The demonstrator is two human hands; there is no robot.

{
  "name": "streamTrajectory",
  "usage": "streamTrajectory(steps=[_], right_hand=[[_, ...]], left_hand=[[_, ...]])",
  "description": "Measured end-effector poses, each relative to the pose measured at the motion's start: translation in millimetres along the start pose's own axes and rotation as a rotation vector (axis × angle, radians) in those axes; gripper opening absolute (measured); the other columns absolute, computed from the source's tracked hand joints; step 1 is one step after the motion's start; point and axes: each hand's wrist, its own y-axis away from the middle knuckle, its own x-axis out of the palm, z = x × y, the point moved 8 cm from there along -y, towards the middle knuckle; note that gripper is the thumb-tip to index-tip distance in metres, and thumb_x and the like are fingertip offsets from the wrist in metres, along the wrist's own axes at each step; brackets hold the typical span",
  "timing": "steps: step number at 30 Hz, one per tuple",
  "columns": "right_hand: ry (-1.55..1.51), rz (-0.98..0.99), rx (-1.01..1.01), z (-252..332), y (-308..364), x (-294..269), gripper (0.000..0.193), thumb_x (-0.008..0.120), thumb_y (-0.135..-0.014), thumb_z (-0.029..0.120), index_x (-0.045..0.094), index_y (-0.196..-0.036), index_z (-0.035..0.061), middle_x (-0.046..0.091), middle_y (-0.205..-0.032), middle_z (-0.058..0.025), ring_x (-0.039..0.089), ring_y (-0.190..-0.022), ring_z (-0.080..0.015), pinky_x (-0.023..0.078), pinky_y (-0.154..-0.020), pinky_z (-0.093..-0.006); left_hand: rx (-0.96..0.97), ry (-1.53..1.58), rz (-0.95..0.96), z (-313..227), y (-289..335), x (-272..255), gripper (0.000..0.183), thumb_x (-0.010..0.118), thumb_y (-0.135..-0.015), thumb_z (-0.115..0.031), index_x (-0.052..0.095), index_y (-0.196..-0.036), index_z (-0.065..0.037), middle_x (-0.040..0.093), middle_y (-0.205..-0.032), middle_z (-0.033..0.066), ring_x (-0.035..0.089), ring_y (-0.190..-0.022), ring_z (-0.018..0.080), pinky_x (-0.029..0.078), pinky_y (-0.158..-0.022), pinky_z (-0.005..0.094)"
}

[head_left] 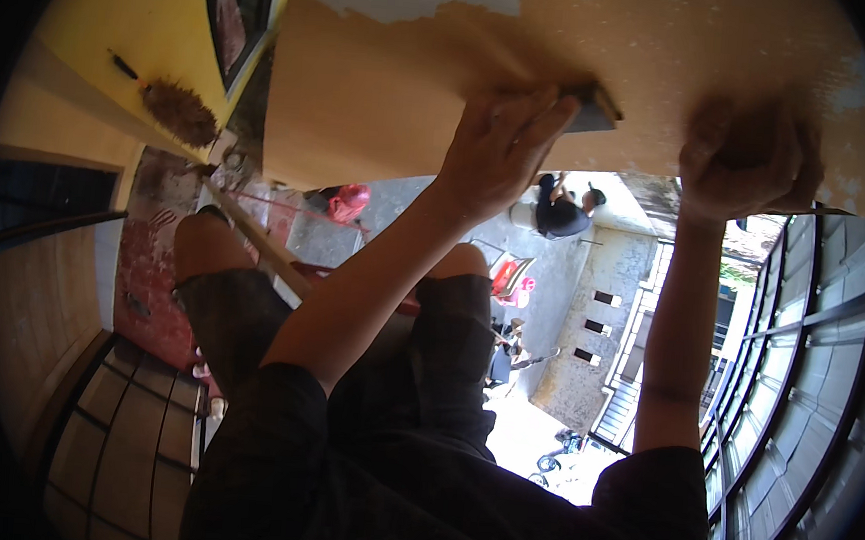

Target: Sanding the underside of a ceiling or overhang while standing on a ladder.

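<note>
A broad tan panel point(364, 95) spans the upper part of the head view, with an uneven pale grey patch along its top. My left hand point(501, 144) holds a dark, flat block point(594, 111) against the panel, its fingers over the block's left end. A light strip shows along the block's right edge; its underside is hidden. To the right, my right hand point(751, 167) is against the panel near its lower edge, fingers curled. Shadow hides whatever lies inside those fingers. Both arms reach upward.
Below me lies a grey floor, where a person in dark clothes point(562, 211) sits. A wooden bar point(259, 243) slants beside my leg. A brown bristly thing point(178, 112) is on the yellow wall point(89, 15). Metal roofing point(810, 327) curves at right. Motorcycles point(551, 464) stand far below.
</note>
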Motion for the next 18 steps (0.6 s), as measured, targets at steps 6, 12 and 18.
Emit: streamTrajectory(steps=[6,12,18], right_hand=[[-0.024,0.019,0.080,-1.3,15.7,-3.2,0.049,0.063,-0.081,0.043,0.054,-0.112,0.0052,0.049,-0.114,-0.0148,0.043,-0.113,-0.0302,0.031,-0.099,-0.0489],[-0.079,0.100,0.040,-1.3,2.7,-17.1,0.053,0.061,-0.084,0.039,0.045,-0.116,0.0008,0.035,-0.121,-0.0212,0.034,-0.117,-0.0341,0.030,-0.101,-0.0488],[-0.079,-0.211,1.035,-88.4,53.0,-38.3,0.047,0.053,-0.092,0.037,0.043,-0.120,-0.0001,0.037,-0.126,-0.0172,0.043,-0.118,-0.0269,0.041,-0.099,-0.0458]], left_hand=[[0.065,0.000,-0.045,-12.4,-43.6,-34.1,0.059,0.076,-0.071,-0.006,0.053,-0.125,-0.004,0.058,-0.119,0.0119,0.052,-0.104,0.0253,0.037,-0.088,0.0387],[-0.004,-0.046,-0.008,9.3,-8.3,-80.8,0.059,0.075,-0.074,-0.005,0.049,-0.127,-0.001,0.056,-0.120,0.0150,0.052,-0.102,0.0272,0.037,-0.085,0.0385],[0.005,-0.019,0.082,31.0,-9.8,-80.9,0.059,0.074,-0.075,-0.006,0.049,-0.128,-0.002,0.056,-0.118,0.0151,0.052,-0.101,0.0285,0.038,-0.084,0.0390]])
